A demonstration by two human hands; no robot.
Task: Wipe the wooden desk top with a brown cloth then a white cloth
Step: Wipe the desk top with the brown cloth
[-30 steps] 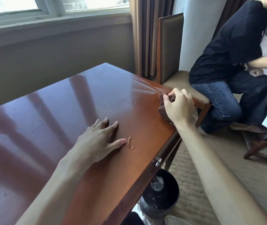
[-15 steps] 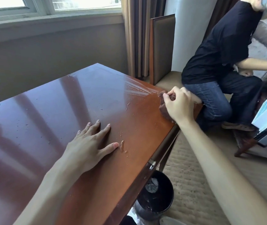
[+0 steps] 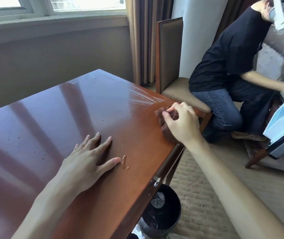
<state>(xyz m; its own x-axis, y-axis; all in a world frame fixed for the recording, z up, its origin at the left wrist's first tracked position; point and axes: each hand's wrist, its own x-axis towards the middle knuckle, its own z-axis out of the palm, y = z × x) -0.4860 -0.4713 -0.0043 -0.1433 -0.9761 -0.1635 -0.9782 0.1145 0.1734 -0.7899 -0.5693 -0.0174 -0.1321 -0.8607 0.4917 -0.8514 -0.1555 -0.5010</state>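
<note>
The right hand (image 3: 182, 123) grips a bunched brown cloth (image 3: 165, 125) at the wooden surface's (image 3: 68, 107) right edge. The left hand (image 3: 87, 159) rests flat, fingers spread, beside water droplets (image 3: 124, 161). No writing is legible.

Cloth (image 3: 165, 125) on desk (image 3: 68, 109) (right edge)

The left hand (image 3: 87, 161) lies palm down on the counter (image 3: 51, 118), fingers straight and spread, thumb angled out toward the counter's near-right edge, its bare forearm running back to the lower left. The right hand (image 3: 181, 123) sits at that same edge farther along, knuckles up, its grip curled tight round the bunched brown cloth (image 3: 165, 125); the bare right arm reaches in long and straight from the lower right
</note>
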